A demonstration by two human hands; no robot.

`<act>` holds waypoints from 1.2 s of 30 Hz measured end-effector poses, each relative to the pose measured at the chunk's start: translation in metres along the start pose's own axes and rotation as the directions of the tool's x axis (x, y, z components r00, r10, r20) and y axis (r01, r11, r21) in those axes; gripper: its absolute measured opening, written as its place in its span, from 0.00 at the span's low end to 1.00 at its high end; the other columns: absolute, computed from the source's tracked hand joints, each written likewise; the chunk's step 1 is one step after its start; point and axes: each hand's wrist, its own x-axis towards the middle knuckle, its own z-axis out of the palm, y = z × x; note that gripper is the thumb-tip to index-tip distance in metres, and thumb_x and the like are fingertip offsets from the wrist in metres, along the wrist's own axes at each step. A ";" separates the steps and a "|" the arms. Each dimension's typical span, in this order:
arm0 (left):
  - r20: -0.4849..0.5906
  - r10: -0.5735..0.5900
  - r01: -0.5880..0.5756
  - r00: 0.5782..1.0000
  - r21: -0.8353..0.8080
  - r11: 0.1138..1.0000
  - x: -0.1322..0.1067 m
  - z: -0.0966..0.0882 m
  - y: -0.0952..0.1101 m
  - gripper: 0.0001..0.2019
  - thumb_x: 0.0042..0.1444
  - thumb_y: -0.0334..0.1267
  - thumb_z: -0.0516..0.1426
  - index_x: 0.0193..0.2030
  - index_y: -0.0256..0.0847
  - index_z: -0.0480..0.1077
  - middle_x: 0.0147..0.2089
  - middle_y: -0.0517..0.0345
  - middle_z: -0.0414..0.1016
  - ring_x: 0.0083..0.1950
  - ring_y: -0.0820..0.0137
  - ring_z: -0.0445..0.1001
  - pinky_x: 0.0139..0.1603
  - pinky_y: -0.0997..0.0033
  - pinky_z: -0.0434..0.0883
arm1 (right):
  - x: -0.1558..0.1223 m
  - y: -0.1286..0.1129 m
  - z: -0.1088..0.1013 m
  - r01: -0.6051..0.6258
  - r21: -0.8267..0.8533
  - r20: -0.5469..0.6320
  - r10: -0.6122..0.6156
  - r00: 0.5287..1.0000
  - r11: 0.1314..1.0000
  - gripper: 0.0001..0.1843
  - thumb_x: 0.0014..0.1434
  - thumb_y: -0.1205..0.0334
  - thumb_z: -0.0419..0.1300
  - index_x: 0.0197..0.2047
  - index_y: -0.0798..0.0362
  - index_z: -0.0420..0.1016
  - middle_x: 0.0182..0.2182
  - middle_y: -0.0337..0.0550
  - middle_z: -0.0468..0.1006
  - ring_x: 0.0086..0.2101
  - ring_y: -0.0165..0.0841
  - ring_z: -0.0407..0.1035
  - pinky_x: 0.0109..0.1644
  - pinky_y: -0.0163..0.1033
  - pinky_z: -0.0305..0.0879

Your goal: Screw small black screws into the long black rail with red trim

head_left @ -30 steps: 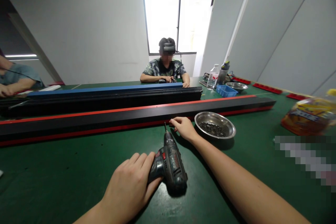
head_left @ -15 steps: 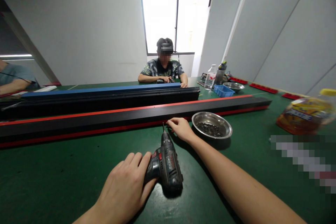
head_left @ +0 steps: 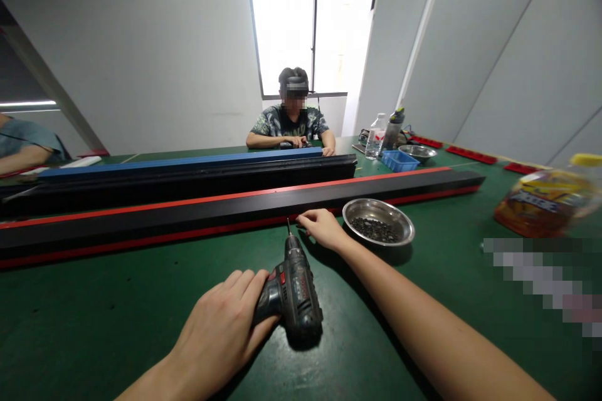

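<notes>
Left hand (head_left: 220,316) around drill (head_left: 300,297)

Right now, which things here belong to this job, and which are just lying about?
Likely for the job:
drill, in the left hand
nearest bar
bowl of dark pieces

Likely just lying about:
clear bottle
grey bottle
blue basket
jug

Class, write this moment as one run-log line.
left hand: holding drill | right hand: near bit, contents unclear | steel bowl: small dark pieces inside | red-black bar: beyond drill
</notes>
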 end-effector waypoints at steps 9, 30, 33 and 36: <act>-0.012 0.011 -0.011 1.000 -0.025 1.000 0.000 -0.001 -0.001 0.16 0.68 0.43 0.60 0.59 0.45 0.70 0.49 0.52 0.76 0.47 0.55 0.77 0.48 0.56 0.76 | 0.008 -0.035 -0.049 -0.072 -0.072 0.118 0.080 0.990 0.995 0.13 0.61 0.65 0.59 0.33 0.56 0.86 0.31 0.47 0.86 0.25 0.35 0.75 0.28 0.35 0.67; -0.009 -0.014 0.014 1.000 -0.065 0.998 -0.003 -0.002 -0.002 0.19 0.68 0.43 0.57 0.63 0.44 0.68 0.51 0.48 0.76 0.51 0.55 0.76 0.49 0.57 0.74 | -0.009 -0.010 -0.152 -0.430 -0.657 -0.031 0.548 0.836 0.619 0.06 0.51 0.71 0.69 0.25 0.53 0.83 0.21 0.49 0.80 0.25 0.39 0.77 0.31 0.39 0.68; -0.003 -0.001 0.000 1.000 -0.076 0.997 -0.004 -0.002 -0.001 0.19 0.68 0.44 0.57 0.64 0.44 0.67 0.51 0.48 0.76 0.50 0.55 0.76 0.50 0.56 0.74 | -0.013 -0.009 -0.148 -0.410 -0.671 -0.013 0.543 0.840 0.617 0.07 0.48 0.74 0.69 0.25 0.53 0.83 0.22 0.48 0.80 0.25 0.39 0.77 0.29 0.38 0.67; 0.004 0.025 -0.024 1.000 -0.093 0.995 -0.006 -0.002 0.000 0.20 0.68 0.43 0.56 0.64 0.44 0.67 0.51 0.48 0.75 0.50 0.56 0.76 0.51 0.55 0.74 | -0.013 -0.007 -0.149 -0.400 -0.673 -0.017 0.528 0.849 0.622 0.08 0.45 0.75 0.69 0.24 0.53 0.83 0.22 0.48 0.80 0.25 0.39 0.77 0.29 0.38 0.66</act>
